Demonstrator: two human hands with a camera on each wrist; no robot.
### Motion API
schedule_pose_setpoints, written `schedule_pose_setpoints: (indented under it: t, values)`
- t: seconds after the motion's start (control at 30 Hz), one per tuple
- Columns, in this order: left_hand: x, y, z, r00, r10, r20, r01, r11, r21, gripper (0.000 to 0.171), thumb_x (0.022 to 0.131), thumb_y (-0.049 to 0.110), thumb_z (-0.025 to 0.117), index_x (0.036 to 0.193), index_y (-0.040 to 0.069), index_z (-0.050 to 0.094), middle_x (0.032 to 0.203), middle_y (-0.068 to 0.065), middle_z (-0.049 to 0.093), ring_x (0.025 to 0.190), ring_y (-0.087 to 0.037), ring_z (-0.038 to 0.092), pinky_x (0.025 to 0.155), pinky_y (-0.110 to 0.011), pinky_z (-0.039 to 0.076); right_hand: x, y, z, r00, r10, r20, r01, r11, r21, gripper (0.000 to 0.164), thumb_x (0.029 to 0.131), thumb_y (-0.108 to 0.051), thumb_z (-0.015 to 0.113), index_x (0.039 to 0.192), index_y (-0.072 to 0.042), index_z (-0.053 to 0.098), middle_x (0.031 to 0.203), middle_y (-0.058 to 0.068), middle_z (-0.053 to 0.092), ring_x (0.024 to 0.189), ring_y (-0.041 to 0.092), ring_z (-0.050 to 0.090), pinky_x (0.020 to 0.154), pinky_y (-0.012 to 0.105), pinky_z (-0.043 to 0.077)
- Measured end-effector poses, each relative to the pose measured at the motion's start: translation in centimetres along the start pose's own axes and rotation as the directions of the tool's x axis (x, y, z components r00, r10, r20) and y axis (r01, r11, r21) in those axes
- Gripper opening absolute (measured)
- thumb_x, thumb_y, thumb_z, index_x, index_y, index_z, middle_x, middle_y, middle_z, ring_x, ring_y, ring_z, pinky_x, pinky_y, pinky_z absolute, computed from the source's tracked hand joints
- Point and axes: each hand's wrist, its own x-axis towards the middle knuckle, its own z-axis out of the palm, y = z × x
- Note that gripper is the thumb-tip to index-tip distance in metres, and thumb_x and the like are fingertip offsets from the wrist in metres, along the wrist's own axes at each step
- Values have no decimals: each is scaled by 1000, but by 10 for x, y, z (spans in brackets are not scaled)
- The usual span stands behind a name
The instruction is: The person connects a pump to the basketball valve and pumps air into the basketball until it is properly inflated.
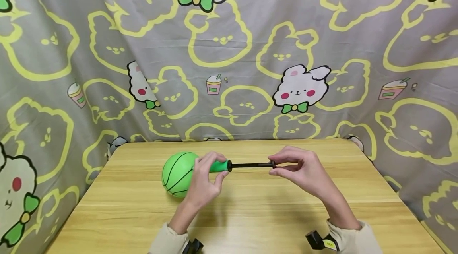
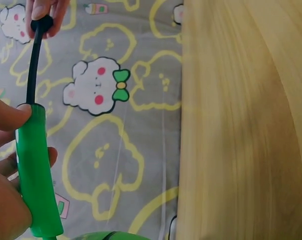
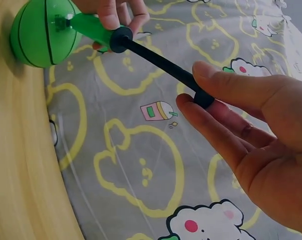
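Note:
A green ball (image 1: 177, 174) with black lines sits at the left of the tabletop, joined to the nozzle end of a small green hand pump (image 2: 34, 165). Around the pump's green barrel, my left hand (image 1: 205, 180) curls its fingers and thumb. The black plunger rod (image 1: 250, 165) is drawn out to the right of the barrel. At its far end my right hand (image 1: 304, 170) pinches the black knob (image 3: 204, 98) between thumb and fingers. In the right wrist view the nozzle meets the ball's side; my left fingers partly cover the barrel.
The wooden table (image 1: 250, 214) lies under both hands. Behind it and at the sides hangs a grey curtain (image 1: 229, 55) with yellow bear outlines and white cartoon heads. Black wrist devices (image 1: 315, 240) sit at both cuffs.

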Motion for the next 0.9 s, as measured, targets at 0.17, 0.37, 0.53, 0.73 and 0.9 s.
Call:
schedule_pose_setpoints:
  t: [0.17,0.37,0.53,0.73,0.9]
  values:
    - [-1,0,4,999,32,-23,-31,999,20,34,76,-1,78,107,10,66,108,0,69,106,-19,64,94,-48,36,1,3,9,1000,-11,-23,11,1000,-9,27,80,-2,85,106,-10,80,99,4,72,93,20,74,73,34,60]
    - [-3,4,9,999,49,-22,-48,999,22,34,75,-2,78,105,9,66,103,1,68,101,-17,64,93,-49,35,3,7,25,1000,3,-18,-4,1000,-9,28,80,-4,86,106,-12,80,98,2,73,93,19,75,73,34,60]
    - [-4,7,11,999,38,-7,-38,999,29,33,76,-2,78,105,10,66,103,1,67,101,-16,64,94,-50,35,5,9,37,1000,-3,-29,3,1000,-15,29,78,-4,87,105,-12,80,97,0,73,92,18,75,71,33,60]
    - [-5,12,14,1000,28,10,-28,999,31,34,76,-3,79,105,11,66,103,2,66,103,-16,63,94,-51,35,6,13,48,999,-14,-35,14,1000,12,29,78,-1,86,105,-10,80,97,2,74,91,19,75,70,33,60]
    - [-6,15,18,999,28,32,-29,999,32,36,76,-5,79,104,12,66,104,3,66,104,-17,62,93,-49,35,6,16,59,999,-20,-35,21,1000,20,28,77,0,86,102,-9,80,95,3,74,88,19,75,69,32,60]
